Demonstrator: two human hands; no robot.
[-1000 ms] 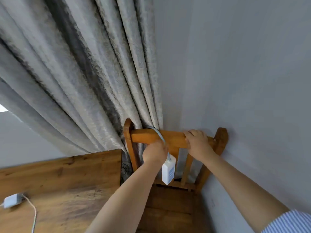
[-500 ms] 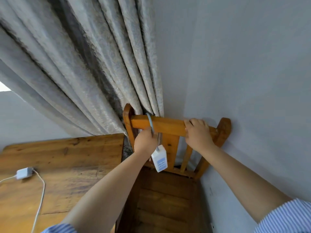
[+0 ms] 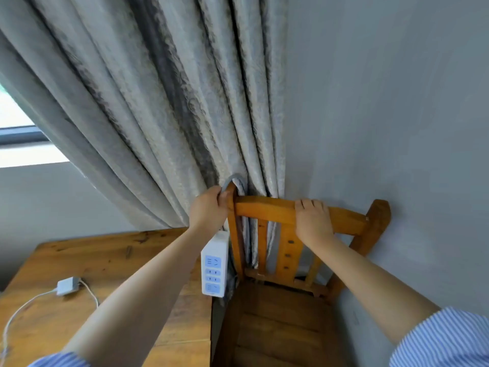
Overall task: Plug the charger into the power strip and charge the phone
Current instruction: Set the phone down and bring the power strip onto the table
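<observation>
A white power strip (image 3: 214, 268) with blue socket panels hangs upright beside the left post of a wooden chair (image 3: 267, 210). Its grey cord (image 3: 238, 182) loops over the top of that post. My left hand (image 3: 207, 209) is closed on the cord just above the strip. My right hand (image 3: 312, 219) grips the chair's top rail. A white charger (image 3: 67, 286) with its thin white cable (image 3: 18, 309) lies on the wooden table (image 3: 111, 263) at lower left. No phone is visible.
A grey patterned curtain (image 3: 158, 115) hangs behind the chair and table. A grey wall (image 3: 383, 115) runs close along the chair's right side. A window (image 3: 16, 139) shows at far left. The chair seat (image 3: 280, 327) sits below.
My left hand has carried the cord leftward along the rail to the left post. The power strip now hangs outside the chair back, over the table's edge. My right hand kept its grip.
</observation>
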